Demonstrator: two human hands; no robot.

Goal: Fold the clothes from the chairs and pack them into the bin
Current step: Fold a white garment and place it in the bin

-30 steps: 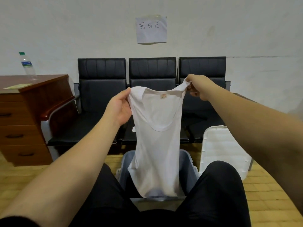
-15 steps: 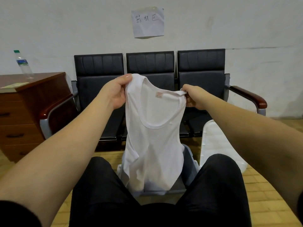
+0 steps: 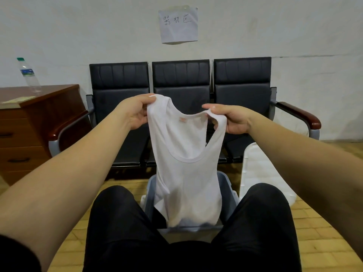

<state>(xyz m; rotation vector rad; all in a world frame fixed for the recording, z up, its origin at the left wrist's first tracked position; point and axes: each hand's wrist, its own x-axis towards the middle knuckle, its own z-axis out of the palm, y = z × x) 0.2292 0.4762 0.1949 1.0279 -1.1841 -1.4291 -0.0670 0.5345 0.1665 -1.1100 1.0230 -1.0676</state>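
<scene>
A white tank top [image 3: 186, 169] hangs in the air in front of me, its neck label facing me. My left hand [image 3: 135, 112] pinches its left shoulder strap and my right hand [image 3: 229, 118] pinches the right strap. The hem dangles into a grey-blue bin [image 3: 228, 185] that stands on the floor between my knees. Behind the top is a row of three black chairs [image 3: 119, 91], their visible seats bare.
A white bin lid [image 3: 259, 169] leans to the right of the bin. A wooden drawer cabinet [image 3: 29, 126] stands at the left with a water bottle [image 3: 29, 75] on it. My black-trousered legs [image 3: 121, 222] flank the bin. A paper sign [image 3: 177, 24] hangs on the wall.
Both hands have drawn closer together and lower with the tank top, so the neckline sags and the hem sinks deeper into the bin.
</scene>
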